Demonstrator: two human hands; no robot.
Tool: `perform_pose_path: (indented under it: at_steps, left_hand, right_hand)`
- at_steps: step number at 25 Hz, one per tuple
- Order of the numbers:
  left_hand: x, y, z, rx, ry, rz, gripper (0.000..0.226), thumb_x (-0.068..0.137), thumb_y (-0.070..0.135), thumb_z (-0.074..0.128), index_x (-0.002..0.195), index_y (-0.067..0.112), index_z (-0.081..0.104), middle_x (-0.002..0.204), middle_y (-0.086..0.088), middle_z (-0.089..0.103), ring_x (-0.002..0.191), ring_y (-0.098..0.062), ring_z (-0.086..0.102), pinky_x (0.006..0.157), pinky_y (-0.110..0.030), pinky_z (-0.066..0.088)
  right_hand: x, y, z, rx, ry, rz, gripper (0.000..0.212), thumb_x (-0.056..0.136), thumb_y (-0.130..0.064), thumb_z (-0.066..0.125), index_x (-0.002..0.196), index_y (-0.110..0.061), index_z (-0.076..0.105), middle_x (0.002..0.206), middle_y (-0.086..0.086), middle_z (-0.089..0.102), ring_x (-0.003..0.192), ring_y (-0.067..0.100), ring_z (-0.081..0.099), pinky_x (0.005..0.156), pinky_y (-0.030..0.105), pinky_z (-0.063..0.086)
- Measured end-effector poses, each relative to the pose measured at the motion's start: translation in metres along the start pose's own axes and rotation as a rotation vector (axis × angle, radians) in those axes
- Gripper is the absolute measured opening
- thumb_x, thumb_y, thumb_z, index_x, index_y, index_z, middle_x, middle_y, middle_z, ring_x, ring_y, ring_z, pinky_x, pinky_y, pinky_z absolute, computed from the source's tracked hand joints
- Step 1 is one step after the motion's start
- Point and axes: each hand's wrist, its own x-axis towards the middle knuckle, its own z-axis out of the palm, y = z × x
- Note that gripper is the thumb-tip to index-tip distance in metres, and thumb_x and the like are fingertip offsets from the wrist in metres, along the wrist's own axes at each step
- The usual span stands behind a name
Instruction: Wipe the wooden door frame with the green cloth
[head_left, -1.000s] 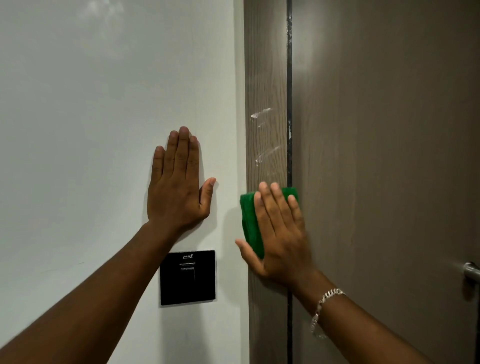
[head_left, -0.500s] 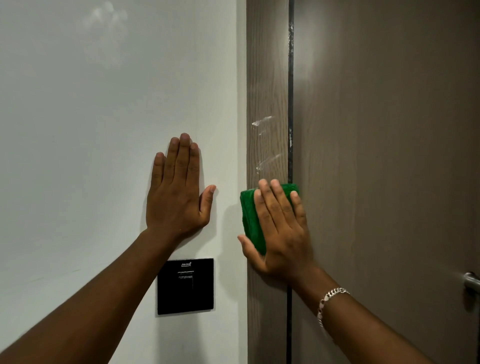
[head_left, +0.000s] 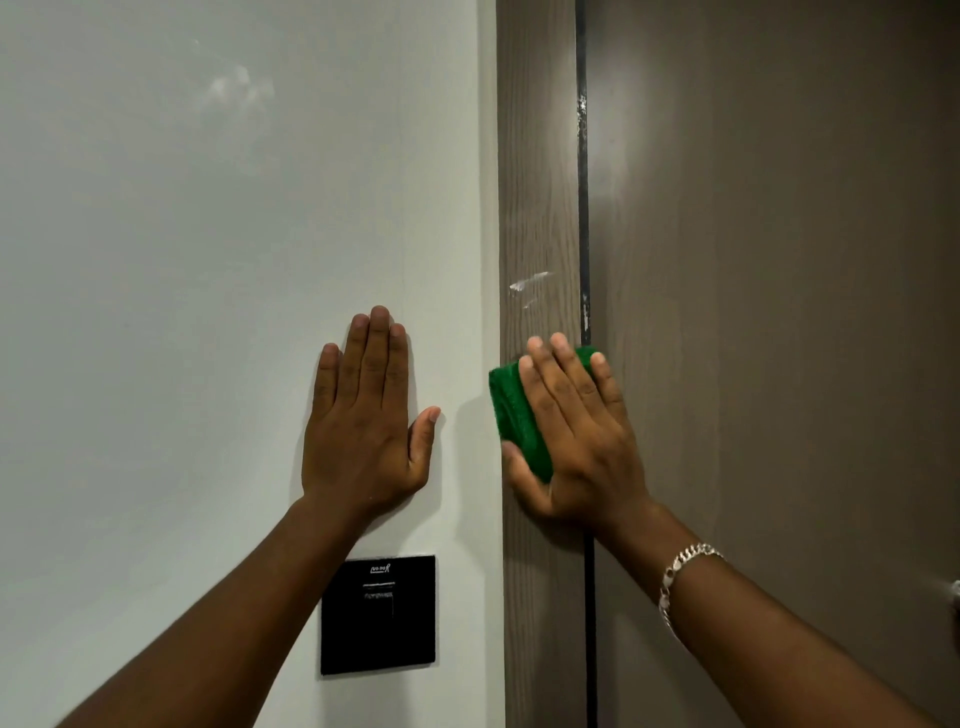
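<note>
The wooden door frame (head_left: 537, 182) runs as a grey-brown vertical strip between the white wall and the door. My right hand (head_left: 576, 436) presses the folded green cloth (head_left: 514, 410) flat against the frame at mid height. White smear marks (head_left: 530, 285) sit on the frame just above the cloth. My left hand (head_left: 363, 415) lies flat on the wall with its fingers together and thumb out, holding nothing.
A black square switch panel (head_left: 377, 614) is mounted on the white wall (head_left: 208, 260) below my left hand. The brown door (head_left: 779, 312) fills the right side, with a dark gap (head_left: 583, 182) beside the frame. A metal handle (head_left: 955, 592) shows at the right edge.
My right hand has slid the green cloth up the frame, covering the lower smear mark. The view has tilted upward. My left hand has stayed flat on the wall.
</note>
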Motion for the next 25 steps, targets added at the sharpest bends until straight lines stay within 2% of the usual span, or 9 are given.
perform_pose_path:
  at_steps: [3, 5, 8, 10, 13, 16, 19, 23, 25]
  left_hand:
    - [-0.001, 0.001, 0.000, -0.011, -0.001, -0.001, 0.080, 0.093, 0.051, 0.027, 0.154, 0.006, 0.004, 0.166, -0.016, 0.004, 0.154, -0.030, 0.001, 0.125, -0.048, 0.008]
    - [-0.001, 0.001, 0.000, -0.015, -0.006, 0.000, 0.080, 0.093, 0.052, 0.027, 0.154, 0.006, 0.004, 0.166, -0.016, 0.004, 0.154, -0.029, 0.001, 0.125, -0.048, 0.008]
    - [-0.001, 0.001, -0.001, -0.013, -0.008, 0.001, 0.079, 0.093, 0.051, 0.027, 0.154, 0.005, 0.005, 0.166, -0.016, 0.005, 0.154, -0.029, 0.001, 0.125, -0.047, 0.007]
    - [0.000, 0.000, 0.000, -0.020, -0.003, 0.006, 0.080, 0.093, 0.049, 0.031, 0.154, 0.005, 0.005, 0.166, -0.016, 0.005, 0.154, -0.029, 0.001, 0.125, -0.048, 0.007]
    - [-0.002, 0.000, 0.001, -0.016, -0.005, 0.002, 0.080, 0.093, 0.050, 0.029, 0.154, 0.005, 0.005, 0.166, -0.016, 0.005, 0.154, -0.029, 0.002, 0.125, -0.049, 0.010]
    - [-0.001, 0.000, 0.001, -0.016, -0.009, 0.000, 0.080, 0.093, 0.051, 0.027, 0.154, 0.006, 0.006, 0.166, -0.016, 0.006, 0.154, -0.029, 0.003, 0.125, -0.049, 0.011]
    - [-0.001, 0.001, -0.001, -0.024, -0.012, 0.002, 0.079, 0.093, 0.050, 0.029, 0.154, 0.005, 0.007, 0.165, -0.016, 0.007, 0.154, -0.030, 0.004, 0.125, -0.050, 0.012]
    - [-0.001, 0.000, -0.001, -0.026, -0.011, 0.006, 0.080, 0.092, 0.049, 0.032, 0.154, 0.005, 0.008, 0.165, -0.016, 0.007, 0.154, -0.030, 0.004, 0.124, -0.050, 0.013]
    - [-0.002, -0.001, 0.000, -0.026, -0.013, 0.001, 0.080, 0.092, 0.050, 0.032, 0.154, 0.005, 0.008, 0.166, -0.015, 0.007, 0.154, -0.030, 0.004, 0.124, -0.050, 0.013]
  right_hand:
    - [0.031, -0.007, 0.003, 0.033, -0.011, 0.217, 0.077, 0.097, -0.051, 0.040, 0.156, -0.005, 0.021, 0.166, 0.014, 0.021, 0.157, 0.028, 0.012, 0.129, 0.046, 0.008]
    - [0.025, -0.011, 0.003, 0.031, -0.024, 0.174, 0.078, 0.098, -0.053, 0.038, 0.157, -0.005, 0.019, 0.166, 0.014, 0.019, 0.157, 0.027, 0.011, 0.129, 0.045, 0.007]
    - [0.003, -0.002, -0.003, 0.004, -0.029, -0.022, 0.080, 0.093, -0.051, 0.051, 0.151, 0.000, 0.033, 0.160, 0.019, 0.032, 0.152, 0.034, 0.026, 0.127, 0.049, 0.017]
    - [0.017, 0.003, -0.003, 0.003, -0.026, 0.071, 0.079, 0.094, -0.050, 0.050, 0.152, 0.000, 0.032, 0.161, 0.019, 0.031, 0.153, 0.033, 0.024, 0.127, 0.049, 0.017]
    - [0.055, 0.001, 0.002, 0.033, -0.016, 0.279, 0.078, 0.098, -0.053, 0.039, 0.156, -0.005, 0.021, 0.166, 0.015, 0.021, 0.157, 0.028, 0.012, 0.129, 0.044, 0.008]
    - [0.045, -0.001, 0.002, 0.045, -0.032, 0.190, 0.077, 0.099, -0.054, 0.038, 0.157, -0.006, 0.020, 0.166, 0.014, 0.020, 0.157, 0.027, 0.011, 0.129, 0.045, 0.010]
    - [0.020, 0.002, -0.002, 0.037, -0.036, 0.059, 0.075, 0.098, -0.052, 0.040, 0.153, -0.002, 0.030, 0.163, 0.017, 0.028, 0.155, 0.030, 0.021, 0.126, 0.050, 0.020]
    - [0.065, 0.007, 0.001, 0.031, -0.010, 0.262, 0.075, 0.099, -0.052, 0.038, 0.156, -0.005, 0.023, 0.165, 0.014, 0.024, 0.156, 0.027, 0.014, 0.129, 0.043, 0.008]
    - [0.075, 0.005, 0.003, 0.036, -0.001, 0.280, 0.075, 0.099, -0.053, 0.037, 0.157, -0.007, 0.021, 0.166, 0.013, 0.023, 0.157, 0.026, 0.013, 0.130, 0.042, 0.007]
